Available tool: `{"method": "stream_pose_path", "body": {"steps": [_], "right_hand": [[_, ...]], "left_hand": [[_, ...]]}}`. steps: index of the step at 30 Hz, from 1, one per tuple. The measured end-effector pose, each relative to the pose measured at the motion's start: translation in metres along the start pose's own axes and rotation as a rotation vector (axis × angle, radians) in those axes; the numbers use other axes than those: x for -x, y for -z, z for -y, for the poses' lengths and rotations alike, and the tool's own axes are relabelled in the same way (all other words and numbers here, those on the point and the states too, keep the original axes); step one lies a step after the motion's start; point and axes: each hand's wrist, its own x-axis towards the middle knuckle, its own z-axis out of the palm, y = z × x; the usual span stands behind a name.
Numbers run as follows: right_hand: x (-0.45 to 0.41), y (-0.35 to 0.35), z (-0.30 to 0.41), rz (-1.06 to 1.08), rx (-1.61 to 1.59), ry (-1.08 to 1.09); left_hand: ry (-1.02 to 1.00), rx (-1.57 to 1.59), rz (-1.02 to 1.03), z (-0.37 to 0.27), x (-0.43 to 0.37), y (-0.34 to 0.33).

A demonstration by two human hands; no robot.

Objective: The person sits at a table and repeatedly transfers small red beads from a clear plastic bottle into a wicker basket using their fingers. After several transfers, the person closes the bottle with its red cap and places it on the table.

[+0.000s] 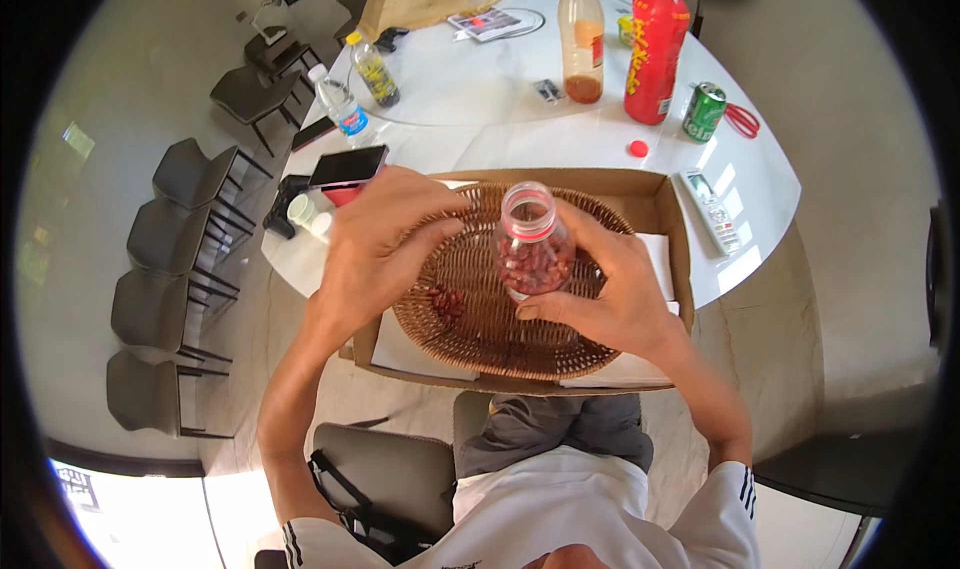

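A clear plastic bottle [534, 257], uncapped and filled over half its height with red beans, is gripped in my right hand [615, 284] above an oval wicker basket [480, 344]. My left hand [390, 242] hovers over the basket's left side, thumb and fingers curved with a gap between them; nothing shows in it, though its palm side is partly hidden. A small heap of red beans [448, 304] lies at the left inside the basket. Beneath the basket is a shallow cardboard box [660, 194] with white paper in it.
Past the box on the white table [480, 118] stand a red bottle [658, 51], a tall clear bottle [582, 43], a green can [704, 112] and two small bottles. A red cap [638, 149] and a remote control [711, 212] lie right; a phone [349, 166] and game controller [283, 207] left.
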Motion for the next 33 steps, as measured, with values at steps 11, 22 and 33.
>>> {"method": "stream_pose_path", "body": {"steps": [11, 22, 33], "right_hand": [[-0.001, 0.002, 0.004, 0.02, 0.04, -0.026], [-0.002, 0.004, 0.004, 0.034, 0.067, -0.025], [-0.002, 0.001, 0.002, 0.001, 0.021, 0.001]], "left_hand": [[-0.09, -0.211, 0.45, 0.035, 0.038, -0.025], [-0.096, -0.205, 0.463, 0.021, 0.04, -0.031], [-0.131, -0.088, 0.432, 0.026, 0.034, -0.034]]}}
